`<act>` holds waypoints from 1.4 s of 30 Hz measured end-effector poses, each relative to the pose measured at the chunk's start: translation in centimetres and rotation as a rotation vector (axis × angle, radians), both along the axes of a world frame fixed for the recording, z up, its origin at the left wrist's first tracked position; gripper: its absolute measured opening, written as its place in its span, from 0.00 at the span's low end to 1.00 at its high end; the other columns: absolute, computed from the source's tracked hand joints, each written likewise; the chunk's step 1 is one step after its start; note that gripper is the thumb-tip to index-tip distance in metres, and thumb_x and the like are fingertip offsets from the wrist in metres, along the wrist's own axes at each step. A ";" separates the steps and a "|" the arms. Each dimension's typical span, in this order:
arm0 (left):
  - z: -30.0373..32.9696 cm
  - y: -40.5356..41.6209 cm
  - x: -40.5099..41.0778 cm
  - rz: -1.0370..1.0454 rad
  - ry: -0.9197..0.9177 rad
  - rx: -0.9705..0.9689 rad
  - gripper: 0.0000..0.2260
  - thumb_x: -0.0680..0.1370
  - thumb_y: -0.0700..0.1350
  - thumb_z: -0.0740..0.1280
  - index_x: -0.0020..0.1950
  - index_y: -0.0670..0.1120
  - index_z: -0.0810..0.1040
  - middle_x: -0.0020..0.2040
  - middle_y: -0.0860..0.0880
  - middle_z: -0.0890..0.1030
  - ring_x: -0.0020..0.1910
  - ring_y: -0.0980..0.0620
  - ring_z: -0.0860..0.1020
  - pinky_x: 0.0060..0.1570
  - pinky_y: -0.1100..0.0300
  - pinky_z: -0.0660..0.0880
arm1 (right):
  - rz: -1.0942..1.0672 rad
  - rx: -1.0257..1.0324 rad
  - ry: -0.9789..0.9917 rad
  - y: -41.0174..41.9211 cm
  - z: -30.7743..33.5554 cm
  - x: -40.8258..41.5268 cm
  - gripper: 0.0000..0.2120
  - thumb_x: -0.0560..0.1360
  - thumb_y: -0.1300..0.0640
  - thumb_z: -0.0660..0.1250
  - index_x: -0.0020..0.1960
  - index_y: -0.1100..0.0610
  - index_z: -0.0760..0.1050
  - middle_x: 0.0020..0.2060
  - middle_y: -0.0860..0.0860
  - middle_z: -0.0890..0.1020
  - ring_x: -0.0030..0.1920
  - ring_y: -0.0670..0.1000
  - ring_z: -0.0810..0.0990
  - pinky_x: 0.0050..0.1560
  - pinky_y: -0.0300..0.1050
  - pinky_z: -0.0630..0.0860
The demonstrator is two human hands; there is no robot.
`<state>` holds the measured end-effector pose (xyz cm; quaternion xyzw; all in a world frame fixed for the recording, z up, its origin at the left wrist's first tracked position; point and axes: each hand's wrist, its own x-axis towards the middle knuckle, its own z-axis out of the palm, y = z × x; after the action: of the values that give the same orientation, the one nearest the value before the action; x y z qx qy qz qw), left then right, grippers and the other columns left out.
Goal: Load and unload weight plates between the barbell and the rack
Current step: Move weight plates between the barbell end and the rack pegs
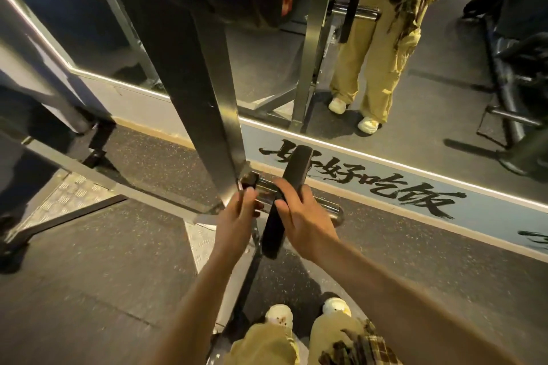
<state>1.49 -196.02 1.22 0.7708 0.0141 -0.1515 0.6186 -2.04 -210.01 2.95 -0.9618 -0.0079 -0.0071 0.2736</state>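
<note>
**Plate on storage peg, both hands engaged**

Fingers (278, 201): those of the right hand (299, 216) are curled over the near rim of the plate (292, 175), clamped on its edge. Those of the left hand (237, 216) are bent together against the near face of the plate, close to the peg; whether they grip the plate or only steady it cannot be told.

Plate: one black disc, seen edge-on, standing upright and threaded on the peg (326, 206). It sits partway along the peg, a bare chrome length showing on either side of it.

Peg: a chrome horizontal stub, projecting from the foot of the upright (207, 98) toward the mirror wall (415, 98). A dark collar is seen where peg meets upright.

Upright: a steel post of the rack, just left of the plate; its base frame runs along the rubber floor (103, 261) below the peg.

Feet: two pale shoes (278, 315) are placed on the floor directly beneath the plate's near side.

Step, as judged: the plate is being slid along the peg; direction cannot be told.

Hazards, as judged:
- Left fingertips pinched between plate and collar, if the plate is pushed fully home with the hand left there.
- Plate dropped on the shoes, if drawn off the peg end with only the rim hold.
- Binding on the peg, if the plate is tilted while slid.
</note>
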 end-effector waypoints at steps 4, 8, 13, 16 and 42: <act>-1.4 0.5 -2.6 -0.236 0.134 -0.061 0.17 0.72 0.58 0.63 0.60 0.60 0.69 0.58 0.55 0.77 0.58 0.55 0.77 0.45 0.67 0.77 | -0.075 0.146 0.151 -0.3 0.5 1.5 0.20 0.83 0.46 0.46 0.74 0.42 0.55 0.59 0.53 0.71 0.50 0.48 0.75 0.49 0.40 0.74; -3.6 -0.3 -3.5 -0.261 0.082 0.146 0.41 0.60 0.69 0.73 0.68 0.58 0.65 0.63 0.58 0.75 0.61 0.57 0.75 0.57 0.59 0.76 | -0.114 0.337 0.157 -1.9 1.3 4.1 0.20 0.84 0.46 0.46 0.74 0.44 0.59 0.68 0.54 0.69 0.63 0.53 0.72 0.56 0.41 0.67; -5.1 -1.2 -4.7 -0.097 -0.022 0.413 0.31 0.68 0.62 0.73 0.67 0.55 0.68 0.60 0.57 0.79 0.58 0.56 0.78 0.58 0.56 0.76 | -0.355 0.508 0.316 -4.9 -0.2 10.0 0.21 0.84 0.48 0.43 0.72 0.53 0.63 0.65 0.60 0.73 0.64 0.60 0.73 0.64 0.51 0.70; -4.6 -1.4 -4.1 -0.060 -0.028 0.456 0.21 0.73 0.55 0.72 0.62 0.52 0.71 0.51 0.56 0.80 0.50 0.56 0.80 0.53 0.58 0.78 | -0.425 0.369 0.438 -5.9 -0.3 12.7 0.21 0.84 0.52 0.45 0.72 0.60 0.63 0.67 0.62 0.70 0.66 0.63 0.70 0.67 0.58 0.67; -3.6 -0.6 -4.1 -0.124 -0.062 0.437 0.38 0.73 0.47 0.74 0.75 0.58 0.55 0.67 0.56 0.74 0.65 0.51 0.75 0.63 0.49 0.75 | -0.239 0.344 0.519 -5.1 0.0 16.2 0.17 0.81 0.58 0.54 0.63 0.66 0.73 0.62 0.64 0.75 0.63 0.63 0.72 0.64 0.54 0.69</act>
<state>-2.65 -196.64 -2.42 0.8902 -0.0198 -0.1586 0.4265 14.13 -215.15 2.98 -0.8654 0.1761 0.2052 0.4219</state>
